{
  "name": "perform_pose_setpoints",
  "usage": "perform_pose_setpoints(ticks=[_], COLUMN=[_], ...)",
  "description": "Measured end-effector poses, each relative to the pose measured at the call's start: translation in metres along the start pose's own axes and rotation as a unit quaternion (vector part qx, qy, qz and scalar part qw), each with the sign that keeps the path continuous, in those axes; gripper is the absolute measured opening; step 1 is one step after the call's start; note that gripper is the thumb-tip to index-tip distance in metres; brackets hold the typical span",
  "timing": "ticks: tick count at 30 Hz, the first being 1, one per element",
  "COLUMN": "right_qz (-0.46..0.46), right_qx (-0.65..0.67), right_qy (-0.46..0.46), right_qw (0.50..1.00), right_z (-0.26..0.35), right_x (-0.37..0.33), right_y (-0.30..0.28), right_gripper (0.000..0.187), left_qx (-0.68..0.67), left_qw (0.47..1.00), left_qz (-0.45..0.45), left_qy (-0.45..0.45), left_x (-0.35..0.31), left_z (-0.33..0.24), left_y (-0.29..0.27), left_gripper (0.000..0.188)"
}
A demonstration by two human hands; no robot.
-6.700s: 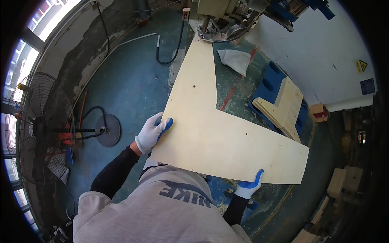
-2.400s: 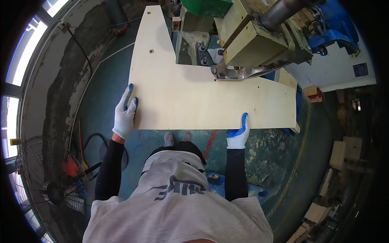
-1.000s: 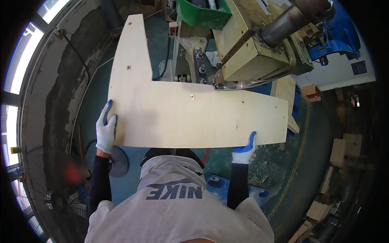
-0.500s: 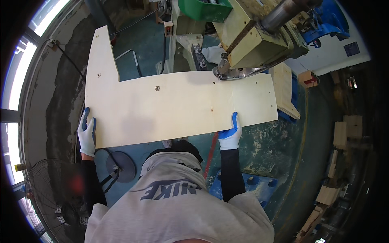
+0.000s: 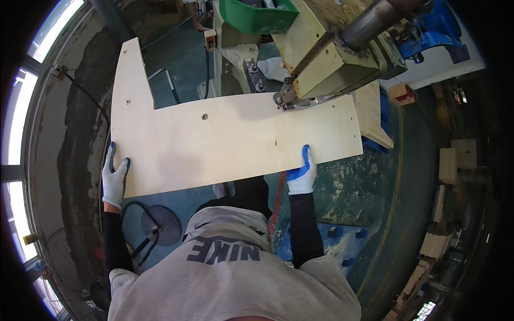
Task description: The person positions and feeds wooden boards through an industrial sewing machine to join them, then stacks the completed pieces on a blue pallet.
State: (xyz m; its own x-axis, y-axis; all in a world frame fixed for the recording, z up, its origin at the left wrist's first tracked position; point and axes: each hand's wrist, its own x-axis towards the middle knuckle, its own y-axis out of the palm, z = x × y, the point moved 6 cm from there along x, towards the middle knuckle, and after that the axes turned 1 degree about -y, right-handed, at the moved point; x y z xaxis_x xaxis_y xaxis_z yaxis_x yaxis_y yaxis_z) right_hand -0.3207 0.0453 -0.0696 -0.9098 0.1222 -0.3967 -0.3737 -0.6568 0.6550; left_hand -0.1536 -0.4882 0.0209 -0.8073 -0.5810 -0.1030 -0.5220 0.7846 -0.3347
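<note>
A large pale plywood panel (image 5: 214, 144) spans the view in front of me, with a tall arm rising at its far left and several small holes in it. My left hand (image 5: 113, 179), in a white glove with blue coating, grips the panel's lower left edge. On the near edge, right of the middle, my right hand (image 5: 303, 174) holds it, gloved alike, thumb on top and the other fingers hidden beneath. The metal head (image 5: 292, 99) of a green machine (image 5: 342, 64) sits over the panel's far edge, close to one hole.
A green bin (image 5: 259, 18) with small parts stands at the machine's top. More wooden panels (image 5: 369, 112) are stacked right of the machine. A round pedal base (image 5: 160, 224), a blue pallet (image 5: 337, 246) and a wire fan (image 5: 69, 262) stand near. Wood pieces (image 5: 450, 166) lie far right.
The panel and both hands have shifted slightly left in view. The machine head now covers the panel's hole that showed beside it before. Both hands keep their hold.
</note>
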Motion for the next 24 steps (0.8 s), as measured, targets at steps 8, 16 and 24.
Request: perform_pose_setpoints(ticks=[8, 16, 24], right_qz=[-0.002, 0.013, 0.014], right_qx=[-0.013, 0.055, -0.056], right_qy=[-0.032, -0.026, -0.077], right_qw=[0.999, 0.998, 0.995], right_z=[-0.006, 0.061, 0.095], right_x=[0.009, -0.003, 0.004], right_y=[-0.012, -0.002, -0.029], right_gripper=[0.045, 0.05, 0.05], left_qx=[0.017, -0.029, 0.023], left_qw=[1.0, 1.0, 0.993], left_qz=[0.017, 0.005, -0.116], left_qy=[-0.017, -0.009, -0.004], left_x=[0.018, 0.017, -0.01], left_z=[-0.001, -0.005, 0.032], left_y=[0.002, -0.01, -0.05], left_gripper=[0.064, 0.062, 0.057])
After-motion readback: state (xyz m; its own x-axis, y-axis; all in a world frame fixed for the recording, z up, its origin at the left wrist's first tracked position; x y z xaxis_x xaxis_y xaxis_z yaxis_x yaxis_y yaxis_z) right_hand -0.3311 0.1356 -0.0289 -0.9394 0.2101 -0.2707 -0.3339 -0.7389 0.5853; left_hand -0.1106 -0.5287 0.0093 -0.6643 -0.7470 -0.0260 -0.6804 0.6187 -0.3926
